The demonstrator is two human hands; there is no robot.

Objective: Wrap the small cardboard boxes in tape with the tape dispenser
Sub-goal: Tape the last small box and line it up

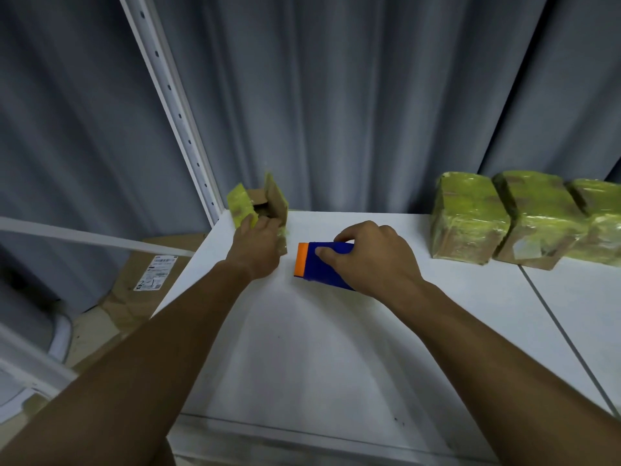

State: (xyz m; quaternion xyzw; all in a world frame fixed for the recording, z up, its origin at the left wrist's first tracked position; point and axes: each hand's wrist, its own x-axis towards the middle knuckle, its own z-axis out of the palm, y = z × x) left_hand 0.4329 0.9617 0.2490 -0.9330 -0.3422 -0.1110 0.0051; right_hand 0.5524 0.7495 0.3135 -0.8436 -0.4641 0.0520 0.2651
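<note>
A small cardboard box with open flaps and patches of yellow-green tape stands at the far left corner of the white table. My left hand grips its near side, fingers curled over the edge. Just to the right, my right hand holds a blue tape dispenser with an orange end, lying on the table. Three boxes wrapped in yellow-green tape stand in a row at the far right: one, a second, a third.
Grey curtains hang behind the table. A white perforated upright rises at the table's left corner. Flattened cardboard with a label lies on the floor at the left. A seam divides the table on the right.
</note>
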